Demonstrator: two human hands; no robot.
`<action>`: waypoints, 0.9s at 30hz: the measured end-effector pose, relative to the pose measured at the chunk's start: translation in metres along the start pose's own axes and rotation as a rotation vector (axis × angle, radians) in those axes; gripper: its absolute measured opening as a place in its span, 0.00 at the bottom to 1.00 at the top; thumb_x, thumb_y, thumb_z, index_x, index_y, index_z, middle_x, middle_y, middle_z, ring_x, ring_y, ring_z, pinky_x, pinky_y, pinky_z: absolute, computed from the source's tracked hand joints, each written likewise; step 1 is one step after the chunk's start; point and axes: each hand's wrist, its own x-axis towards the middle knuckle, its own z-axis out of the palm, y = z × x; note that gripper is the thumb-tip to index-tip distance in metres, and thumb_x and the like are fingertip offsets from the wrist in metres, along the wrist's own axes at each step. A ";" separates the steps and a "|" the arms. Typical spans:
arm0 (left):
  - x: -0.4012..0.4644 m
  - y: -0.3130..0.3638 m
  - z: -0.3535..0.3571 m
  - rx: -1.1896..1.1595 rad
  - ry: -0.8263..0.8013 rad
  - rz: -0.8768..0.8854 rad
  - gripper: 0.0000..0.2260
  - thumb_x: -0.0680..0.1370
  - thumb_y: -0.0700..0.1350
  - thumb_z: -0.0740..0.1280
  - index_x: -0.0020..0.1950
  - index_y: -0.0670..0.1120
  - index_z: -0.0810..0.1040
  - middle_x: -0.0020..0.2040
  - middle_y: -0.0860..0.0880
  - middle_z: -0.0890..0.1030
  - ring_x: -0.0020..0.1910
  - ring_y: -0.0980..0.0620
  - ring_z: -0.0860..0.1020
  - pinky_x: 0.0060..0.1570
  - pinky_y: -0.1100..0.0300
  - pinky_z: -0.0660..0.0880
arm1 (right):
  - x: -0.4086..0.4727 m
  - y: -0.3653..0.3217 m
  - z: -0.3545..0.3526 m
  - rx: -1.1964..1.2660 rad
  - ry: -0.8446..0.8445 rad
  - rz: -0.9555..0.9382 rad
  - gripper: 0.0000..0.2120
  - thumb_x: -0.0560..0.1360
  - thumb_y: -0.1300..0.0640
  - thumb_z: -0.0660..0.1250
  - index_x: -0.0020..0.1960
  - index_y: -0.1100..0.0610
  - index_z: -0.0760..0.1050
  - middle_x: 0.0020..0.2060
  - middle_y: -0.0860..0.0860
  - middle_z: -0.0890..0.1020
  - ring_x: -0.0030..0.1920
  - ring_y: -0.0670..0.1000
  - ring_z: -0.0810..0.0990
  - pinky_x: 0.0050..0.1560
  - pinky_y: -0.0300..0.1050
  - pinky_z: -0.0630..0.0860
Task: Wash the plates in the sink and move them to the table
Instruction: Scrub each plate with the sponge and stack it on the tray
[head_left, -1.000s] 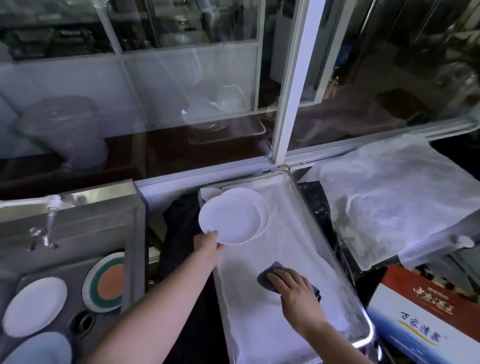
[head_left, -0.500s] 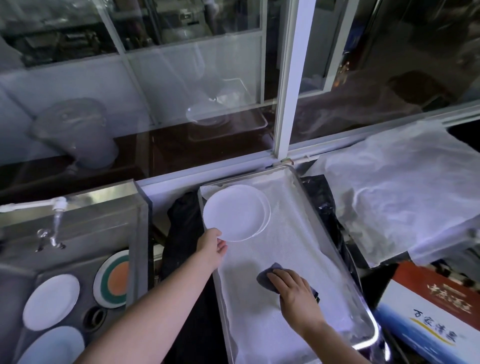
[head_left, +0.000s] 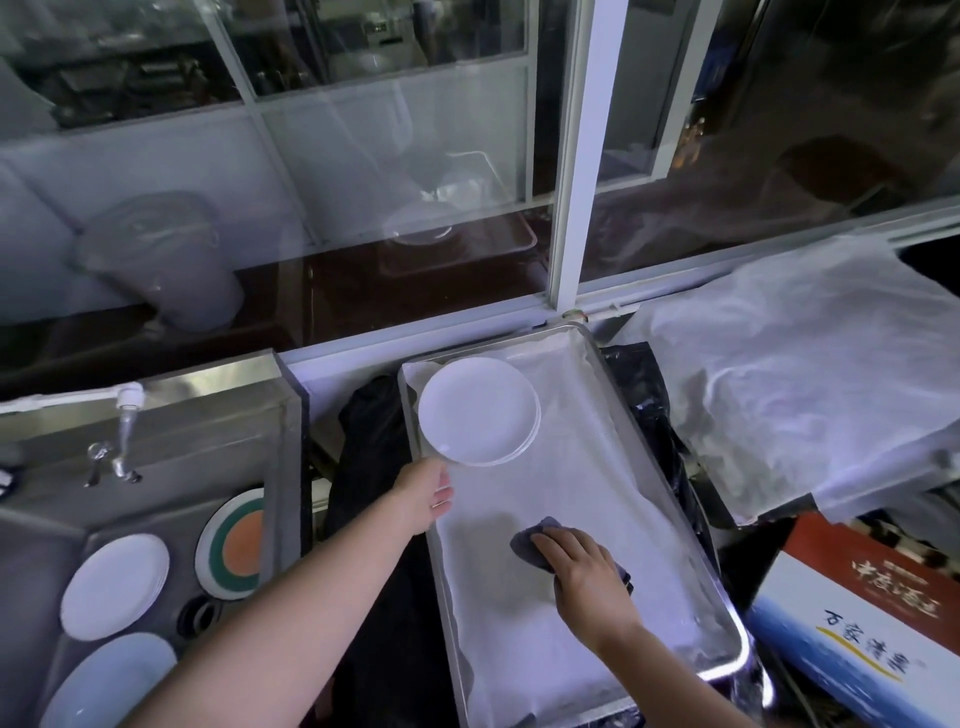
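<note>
Two white plates (head_left: 478, 410) lie stacked at the far left corner of a metal tray (head_left: 722, 597) lined with white cloth. My left hand (head_left: 426, 496) hovers just below the stack, fingers apart, holding nothing. My right hand (head_left: 582, 569) presses down on a dark grey cloth (head_left: 527, 543) in the middle of the tray. In the steel sink (head_left: 41, 551) at the left lie a white plate (head_left: 114, 584), a pale blue plate (head_left: 111, 680) and a plate with green rim and orange centre (head_left: 234, 545) leaning on the sink wall.
A tap (head_left: 124, 421) stands over the sink's back edge. Black plastic (head_left: 374, 519) fills the gap between sink and tray. A white cloth-covered surface (head_left: 789, 374) lies to the right, a printed carton (head_left: 857, 634) below it. A glass window (head_left: 363, 156) runs behind.
My left hand set the white plate down onto the other plate and let go, then drew back a little. My right hand stayed on the grey cloth.
</note>
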 end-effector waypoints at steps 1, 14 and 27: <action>-0.001 -0.006 -0.006 -0.005 -0.020 -0.009 0.05 0.82 0.43 0.62 0.53 0.43 0.76 0.52 0.45 0.79 0.51 0.45 0.80 0.56 0.50 0.77 | 0.001 -0.004 0.001 -0.006 -0.008 -0.002 0.32 0.62 0.66 0.64 0.65 0.49 0.74 0.58 0.45 0.80 0.56 0.54 0.81 0.50 0.49 0.80; -0.035 -0.077 -0.169 0.175 -0.134 0.085 0.08 0.80 0.44 0.66 0.54 0.42 0.81 0.50 0.46 0.84 0.49 0.47 0.84 0.50 0.54 0.79 | 0.009 -0.134 0.034 -0.130 -0.079 -0.118 0.35 0.62 0.68 0.72 0.66 0.48 0.72 0.62 0.47 0.79 0.57 0.56 0.81 0.53 0.52 0.81; -0.073 -0.215 -0.492 0.837 0.173 0.236 0.19 0.85 0.51 0.57 0.57 0.40 0.82 0.57 0.40 0.83 0.59 0.41 0.81 0.56 0.56 0.75 | 0.002 -0.397 0.179 -0.275 -0.373 -0.280 0.32 0.79 0.66 0.58 0.80 0.47 0.59 0.77 0.46 0.63 0.77 0.53 0.59 0.72 0.51 0.62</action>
